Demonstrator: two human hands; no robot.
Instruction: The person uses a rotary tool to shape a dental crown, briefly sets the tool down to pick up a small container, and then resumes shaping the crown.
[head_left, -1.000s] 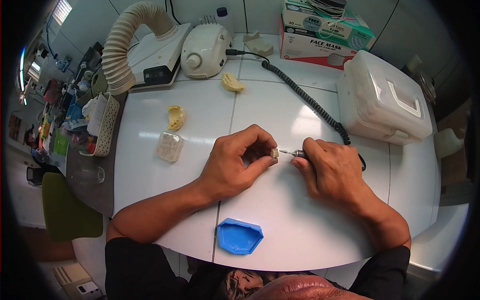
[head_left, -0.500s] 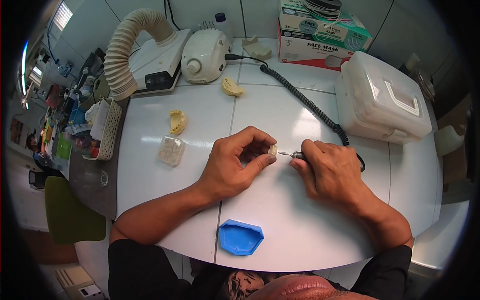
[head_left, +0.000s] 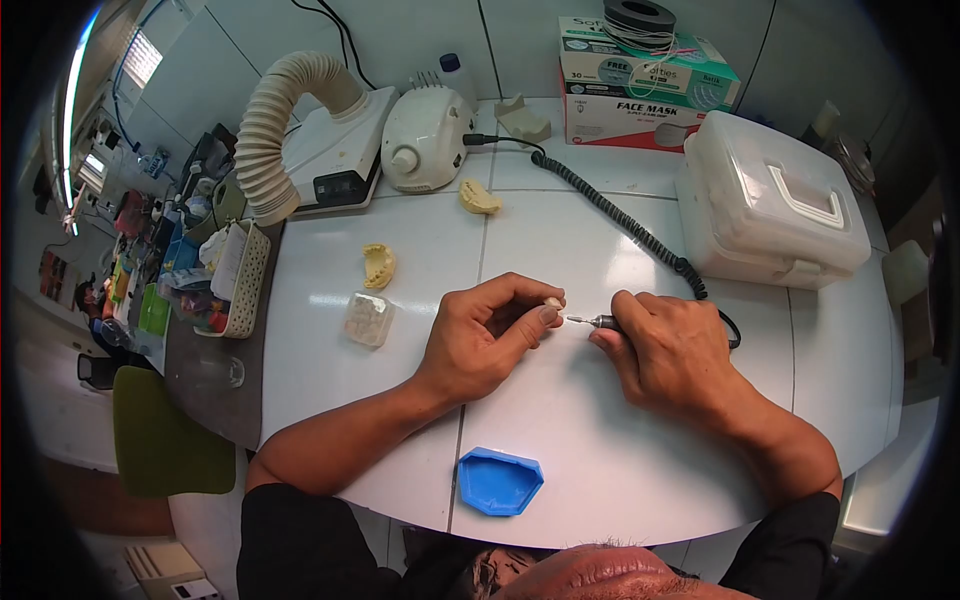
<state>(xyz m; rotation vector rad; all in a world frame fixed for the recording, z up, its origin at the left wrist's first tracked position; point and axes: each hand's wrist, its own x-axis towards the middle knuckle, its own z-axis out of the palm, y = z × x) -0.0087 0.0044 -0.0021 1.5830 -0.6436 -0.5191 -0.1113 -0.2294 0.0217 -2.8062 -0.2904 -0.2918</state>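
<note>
My left hand [head_left: 480, 335] pinches a small cream-coloured tooth-like piece [head_left: 553, 303] between thumb and fingertips; its exact kind is too small to tell. Wrapped in my right hand [head_left: 672, 345] is a rotary handpiece [head_left: 606, 322], its thin bur [head_left: 580, 320] pointing left at the piece. A small gap shows between bur and piece. Below the hands lies a blue hexagonal mould [head_left: 500, 484], open side up. Left of my left hand are a clear box [head_left: 370, 320] of small pale pieces and a yellow dental cast [head_left: 379, 266]. Another cast [head_left: 479, 197] sits farther back.
A coiled cord [head_left: 620, 225] runs from the white control unit [head_left: 425, 140] toward my right hand. Behind stands a dust extractor [head_left: 340, 150] with a ribbed hose [head_left: 268, 130]. Mask boxes [head_left: 630, 122] and a white case [head_left: 775, 200] stand back right. Someone sits far left.
The bur has come away from the piece, which is now turned differently in my left fingertips. The whole view has shifted slightly, so the bench appears lower and farther right.
</note>
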